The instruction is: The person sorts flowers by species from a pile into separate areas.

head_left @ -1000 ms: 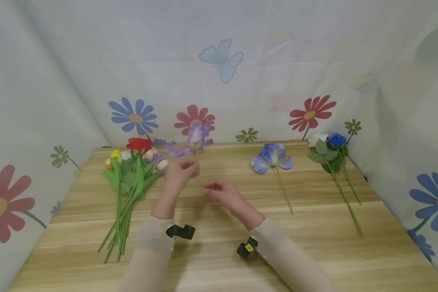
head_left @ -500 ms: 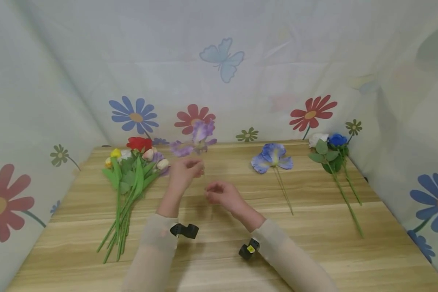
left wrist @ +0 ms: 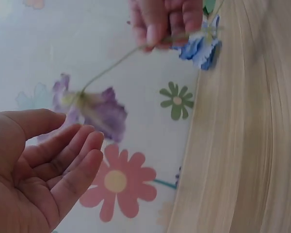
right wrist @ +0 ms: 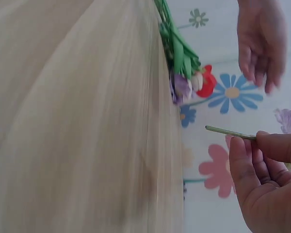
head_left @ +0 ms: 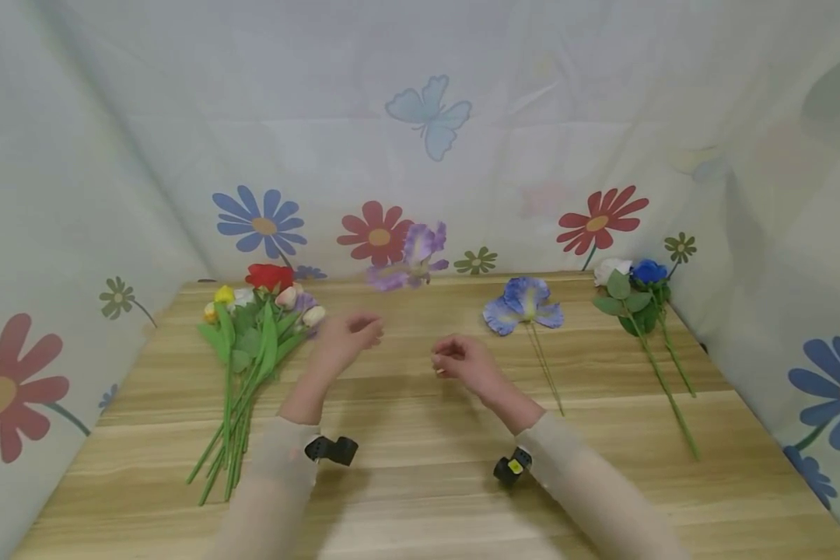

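Just right of centre in the head view, the right hand (head_left: 472, 366) is pinching the stem (right wrist: 224, 130) of a purple iris (head_left: 418, 244), which is showing in the upper middle; the left hand (head_left: 345, 339) is hovering left of centre, fingers (left wrist: 78, 181) loosely bent, holding nothing. Farther out, a blue iris (head_left: 522, 299) is lying at centre right, a mixed bouquet (head_left: 252, 330) at left, a blue rose (head_left: 649, 271) at far right.

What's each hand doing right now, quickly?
Left hand: open, holding nothing.
Right hand: closed, pinching the stem of a purple flower.
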Demonstrator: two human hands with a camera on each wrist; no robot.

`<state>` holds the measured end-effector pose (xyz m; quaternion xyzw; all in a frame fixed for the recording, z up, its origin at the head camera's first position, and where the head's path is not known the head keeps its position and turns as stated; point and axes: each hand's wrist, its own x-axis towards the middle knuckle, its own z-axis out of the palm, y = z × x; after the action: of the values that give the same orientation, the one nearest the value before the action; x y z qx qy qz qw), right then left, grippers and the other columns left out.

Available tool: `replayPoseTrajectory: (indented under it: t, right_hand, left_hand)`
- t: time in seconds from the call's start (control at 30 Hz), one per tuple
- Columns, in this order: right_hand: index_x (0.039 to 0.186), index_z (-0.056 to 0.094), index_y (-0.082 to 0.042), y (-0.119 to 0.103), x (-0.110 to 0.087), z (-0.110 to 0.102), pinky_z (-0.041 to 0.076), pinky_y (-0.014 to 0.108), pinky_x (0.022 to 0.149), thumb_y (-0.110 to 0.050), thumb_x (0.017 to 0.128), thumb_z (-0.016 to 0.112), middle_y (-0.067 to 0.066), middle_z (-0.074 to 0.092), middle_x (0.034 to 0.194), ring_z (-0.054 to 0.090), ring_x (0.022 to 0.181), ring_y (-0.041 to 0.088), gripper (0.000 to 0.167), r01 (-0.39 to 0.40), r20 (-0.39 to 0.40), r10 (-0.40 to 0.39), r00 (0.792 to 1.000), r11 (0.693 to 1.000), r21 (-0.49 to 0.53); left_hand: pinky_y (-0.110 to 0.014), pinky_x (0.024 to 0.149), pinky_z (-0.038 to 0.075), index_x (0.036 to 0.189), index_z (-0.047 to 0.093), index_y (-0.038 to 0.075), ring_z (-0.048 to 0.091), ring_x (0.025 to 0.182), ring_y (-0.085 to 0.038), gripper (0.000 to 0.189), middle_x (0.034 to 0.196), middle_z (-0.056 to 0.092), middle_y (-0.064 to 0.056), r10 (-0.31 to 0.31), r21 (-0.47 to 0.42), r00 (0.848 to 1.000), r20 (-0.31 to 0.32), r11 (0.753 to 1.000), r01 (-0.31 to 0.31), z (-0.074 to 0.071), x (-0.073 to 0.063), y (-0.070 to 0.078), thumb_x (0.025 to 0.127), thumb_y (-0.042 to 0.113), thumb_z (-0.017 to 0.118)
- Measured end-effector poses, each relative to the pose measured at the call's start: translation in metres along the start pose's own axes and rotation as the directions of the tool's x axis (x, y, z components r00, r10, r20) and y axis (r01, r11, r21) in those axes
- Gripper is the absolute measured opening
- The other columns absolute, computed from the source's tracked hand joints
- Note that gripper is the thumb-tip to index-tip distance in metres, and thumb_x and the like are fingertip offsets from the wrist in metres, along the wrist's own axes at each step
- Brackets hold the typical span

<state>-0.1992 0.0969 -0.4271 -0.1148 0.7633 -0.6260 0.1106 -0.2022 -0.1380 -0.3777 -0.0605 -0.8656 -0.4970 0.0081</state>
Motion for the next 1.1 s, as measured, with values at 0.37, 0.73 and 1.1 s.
replayPoseTrajectory:
  t: [0.37,0.73,1.1]
  right_hand:
    - [0.121,0.054,0.018,0.011,-0.004,-0.072,0.058,0.015,0.071,0.003,0.100,0.056,-0.004,0.063,0.090,0.062,0.077,0.000,0.025,-0.028,-0.150,0.027,0.988,1.000,-0.006]
    - [0.134,0.052,0.015,0.011,-0.007,-0.124,0.061,0.020,0.077,-0.005,0.104,0.054,0.016,0.067,0.112,0.064,0.082,0.001,0.036,-0.183,-0.271,0.145,0.952,0.976,-0.122]
    - [0.133,0.049,0.017,0.016,-0.011,-0.141,0.059,0.016,0.073,-0.004,0.105,0.053,0.017,0.065,0.114,0.061,0.082,0.001,0.036,-0.248,-0.282,0.210,0.936,0.963,-0.106]
  left_hand:
    - [-0.047,0.090,0.058,0.127,0.067,-0.004,0.071,0.106,-0.035,0.040,0.111,0.075,-0.023,-0.014,0.219,1.000,0.010,0.976,0.011,-0.059,-0.034,-0.027,0.105,0.028,0.057]
    - [-0.061,0.103,0.050,0.135,0.061,-0.006,0.061,0.124,-0.046,0.052,0.124,0.070,-0.027,-0.105,0.277,0.994,-0.045,0.954,0.113,-0.104,-0.055,-0.058,0.108,0.037,0.049]
    - [-0.066,0.103,0.047,0.141,0.055,-0.006,0.052,0.131,-0.053,0.059,0.144,0.055,-0.033,-0.203,0.330,0.977,-0.070,0.919,0.214,-0.131,-0.070,-0.077,0.108,0.042,0.045]
